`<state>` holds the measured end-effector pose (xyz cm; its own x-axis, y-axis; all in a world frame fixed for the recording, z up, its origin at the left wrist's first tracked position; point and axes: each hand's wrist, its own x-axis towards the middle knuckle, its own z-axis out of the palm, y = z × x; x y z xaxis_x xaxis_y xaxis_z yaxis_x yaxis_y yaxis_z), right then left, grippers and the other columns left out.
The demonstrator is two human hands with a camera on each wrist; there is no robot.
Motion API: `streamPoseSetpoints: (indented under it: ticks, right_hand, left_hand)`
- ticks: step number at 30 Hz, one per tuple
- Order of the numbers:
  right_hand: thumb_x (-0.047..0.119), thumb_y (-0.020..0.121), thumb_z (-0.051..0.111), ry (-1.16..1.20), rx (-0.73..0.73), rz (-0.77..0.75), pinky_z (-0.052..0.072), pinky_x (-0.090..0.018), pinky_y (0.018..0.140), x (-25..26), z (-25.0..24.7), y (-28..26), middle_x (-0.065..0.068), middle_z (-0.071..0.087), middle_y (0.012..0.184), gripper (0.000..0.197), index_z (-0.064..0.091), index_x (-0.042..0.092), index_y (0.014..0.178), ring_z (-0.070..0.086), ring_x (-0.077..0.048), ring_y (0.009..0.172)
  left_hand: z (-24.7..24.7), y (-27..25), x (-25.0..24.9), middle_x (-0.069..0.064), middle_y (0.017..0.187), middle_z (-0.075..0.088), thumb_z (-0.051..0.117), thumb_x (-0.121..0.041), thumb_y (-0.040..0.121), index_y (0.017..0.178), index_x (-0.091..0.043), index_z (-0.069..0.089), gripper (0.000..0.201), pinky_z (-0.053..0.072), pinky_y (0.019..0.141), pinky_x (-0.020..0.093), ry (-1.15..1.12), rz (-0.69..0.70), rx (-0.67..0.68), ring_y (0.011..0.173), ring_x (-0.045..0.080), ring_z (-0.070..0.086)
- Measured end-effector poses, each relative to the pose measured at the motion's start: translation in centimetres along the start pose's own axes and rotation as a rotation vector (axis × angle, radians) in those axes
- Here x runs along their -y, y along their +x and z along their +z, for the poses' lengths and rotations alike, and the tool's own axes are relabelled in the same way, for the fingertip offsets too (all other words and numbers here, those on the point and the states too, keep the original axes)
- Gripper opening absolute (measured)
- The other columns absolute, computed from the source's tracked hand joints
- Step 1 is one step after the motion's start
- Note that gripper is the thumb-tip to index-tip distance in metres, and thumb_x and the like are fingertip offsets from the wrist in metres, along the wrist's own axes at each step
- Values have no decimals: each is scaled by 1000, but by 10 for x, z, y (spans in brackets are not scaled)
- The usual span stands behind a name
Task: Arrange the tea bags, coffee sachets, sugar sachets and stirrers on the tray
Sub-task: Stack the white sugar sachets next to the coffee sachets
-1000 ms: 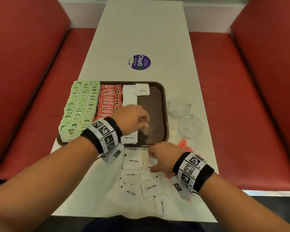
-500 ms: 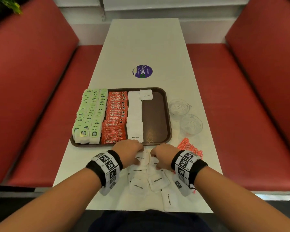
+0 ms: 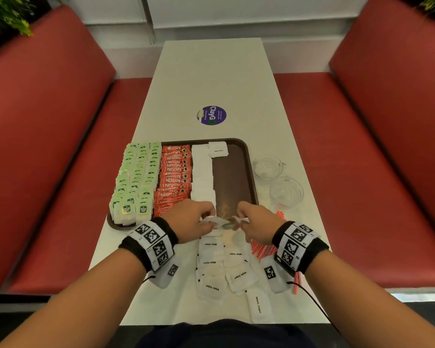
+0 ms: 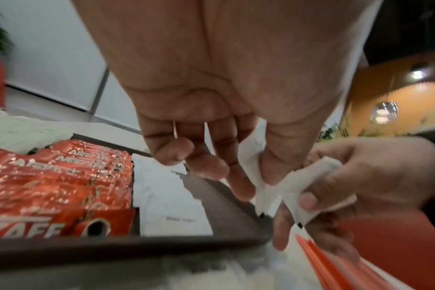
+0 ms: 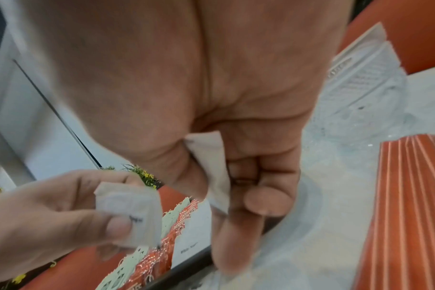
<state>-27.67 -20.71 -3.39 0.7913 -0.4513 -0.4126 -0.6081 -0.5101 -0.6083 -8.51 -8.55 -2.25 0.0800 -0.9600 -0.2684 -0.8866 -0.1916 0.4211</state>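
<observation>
A brown tray holds rows of green tea bags, red coffee sachets and a column of white sugar sachets. Several loose sugar sachets lie on the table in front of it. Just above the tray's near edge, my left hand pinches one white sugar sachet between thumb and fingers. My right hand pinches another sugar sachet close beside it. Orange stirrers lie on the table, partly hidden under my right wrist.
Two clear glass cups stand to the right of the tray. A round purple sticker is on the white table beyond it. Red bench seats run along both sides. The tray's right part shows bare brown surface.
My left hand came back from over the tray to the loose pile. Both hands then rose from the pile toward the tray's near edge, each with a sugar sachet pinched.
</observation>
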Motion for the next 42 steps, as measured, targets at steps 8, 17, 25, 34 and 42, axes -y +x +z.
streamPoseSetpoints:
  ticks: [8, 17, 25, 34, 42]
  right_hand:
    - [40, 94, 65, 220, -106, -200, 48, -31, 69, 13, -6, 14, 1, 63, 89, 20, 56, 24, 103, 57, -13, 76]
    - [23, 99, 58, 92, -245, -171, 37, -27, 69, 12, -20, 36, 13, 52, 82, 8, 54, 24, 93, 50, -4, 74]
    - [13, 100, 49, 438, -315, -44, 42, -22, 55, 8, -40, 45, -15, 59, 89, 13, 39, 12, 108, 48, -15, 65]
    - [12, 88, 58, 421, -343, -6, 53, -41, 67, 1, -57, 48, 0, 62, 82, 7, 60, 18, 91, 59, -17, 72]
    - [11, 90, 59, 443, -317, -38, 55, -50, 71, -2, -64, 50, -6, 64, 76, 6, 61, 15, 93, 63, -31, 76]
  left_hand:
    - [-12, 14, 1, -8, 77, 66, 64, -46, 92, 100, -33, 62, 15, 51, 64, 30, -182, 21, -149, 70, 9, 61]
    - [-30, 43, 4, -16, 82, 62, 65, -34, 94, 101, -26, 73, 13, 38, 65, 21, -155, 44, -162, 74, 3, 54]
    - [-64, 126, 33, -6, 99, 65, 67, -26, 92, 111, -23, 67, 19, 43, 82, 28, -156, -191, -339, 94, 16, 59]
    - [-59, 219, 56, 8, 130, 62, 58, -20, 93, 130, -19, 59, 37, 48, 94, 37, 66, -323, -122, 116, 30, 58]
    - [-52, 238, 70, 7, 122, 62, 69, -28, 84, 126, -21, 58, 44, 50, 89, 37, 140, -405, -160, 110, 28, 59]
